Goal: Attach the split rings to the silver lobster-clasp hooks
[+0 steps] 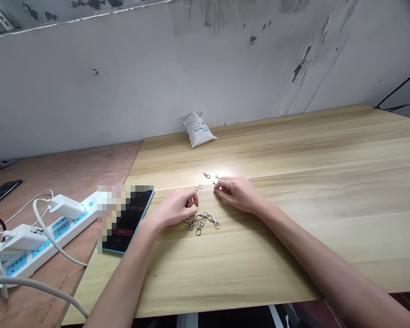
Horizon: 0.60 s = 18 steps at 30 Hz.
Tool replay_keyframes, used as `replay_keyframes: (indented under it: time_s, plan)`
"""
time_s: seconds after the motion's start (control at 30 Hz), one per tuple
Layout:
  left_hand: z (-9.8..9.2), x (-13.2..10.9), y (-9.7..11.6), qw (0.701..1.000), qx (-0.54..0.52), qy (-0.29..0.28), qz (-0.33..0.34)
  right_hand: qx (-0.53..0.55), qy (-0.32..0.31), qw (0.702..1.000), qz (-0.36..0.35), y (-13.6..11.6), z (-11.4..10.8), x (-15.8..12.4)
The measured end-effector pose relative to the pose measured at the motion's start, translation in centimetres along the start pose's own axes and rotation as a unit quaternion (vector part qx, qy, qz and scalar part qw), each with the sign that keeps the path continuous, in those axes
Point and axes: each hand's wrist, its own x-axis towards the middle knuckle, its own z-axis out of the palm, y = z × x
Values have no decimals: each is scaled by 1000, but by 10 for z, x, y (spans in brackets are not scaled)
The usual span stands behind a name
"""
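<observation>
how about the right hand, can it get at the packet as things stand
Probably yes: the packet lies farther back, and only low clasps lie between it and the right hand.

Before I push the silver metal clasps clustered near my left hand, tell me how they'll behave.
With their metallic sheen, the silver metal clasps probably won't bend. Bunched together, they may snag on one another or scatter. They might slide easily on the smooth-looking, wood-patterned tabletop.

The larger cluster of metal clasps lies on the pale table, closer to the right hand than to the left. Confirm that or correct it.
Wrong hand: in the head view, the larger cluster of metal clasps lies on the pale table, closer to the left hand than to the right hand.
</observation>
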Motion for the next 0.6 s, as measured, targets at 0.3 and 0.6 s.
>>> replay_keyframes:
  time_s: [0.3, 0.6]
  plan:
    - [-6, 1, -5, 995, 80, 60, -8, 3, 1, 1000, -2, 0, 0, 0]
    - [-9, 1, -13, 987, 132, 89, -35, 8, -6, 1000, 6, -3, -2, 1]
